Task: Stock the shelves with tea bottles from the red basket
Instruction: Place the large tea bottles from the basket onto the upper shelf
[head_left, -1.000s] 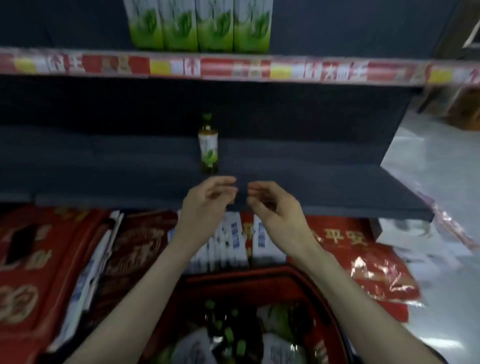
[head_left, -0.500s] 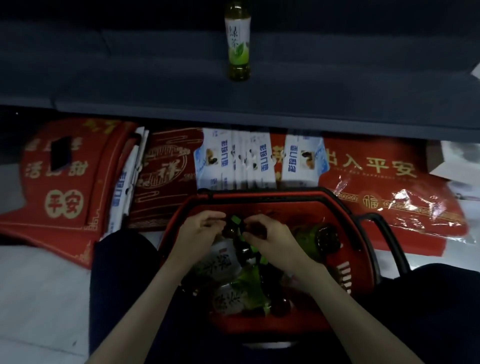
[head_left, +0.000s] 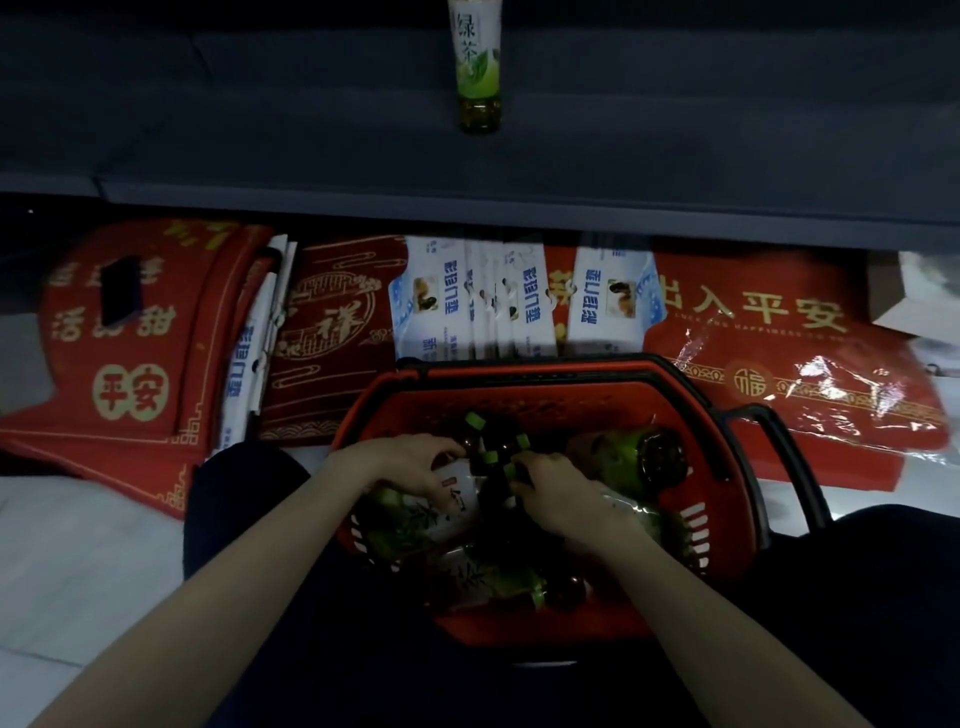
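A dark grey shelf runs across the whole upper part of the view, its front edge just above a row of goods laid out beneath it. Pale floor tiles show at lower left. Red doormats with gold Chinese characters lie under the shelf on both sides, the one at the right in glossy plastic wrap. The red basket sits low in the middle, between the person's dark-clothed knees, with its far rim touching the mats. White-and-blue packaged mats stand in a bunch just behind that rim, overlapping one another. A black handle is folded out to the basket's right side. Inside the basket the tea bottles are piled loosely, most lying on their sides with white and green labels, one dark one lying against the right wall with its base facing the camera, and a few standing in the middle with green caps up. One green tea bottle stands upright and alone on the shelf, well apart from the basket, its cap cut off by the top edge. The left hand reaches into the basket with fingers bent, their tips against a dark bottle neck; whether it grips cannot be told in this dim light. The right hand is just beside it, fingers curled round the neck of a standing bottle among the caps.
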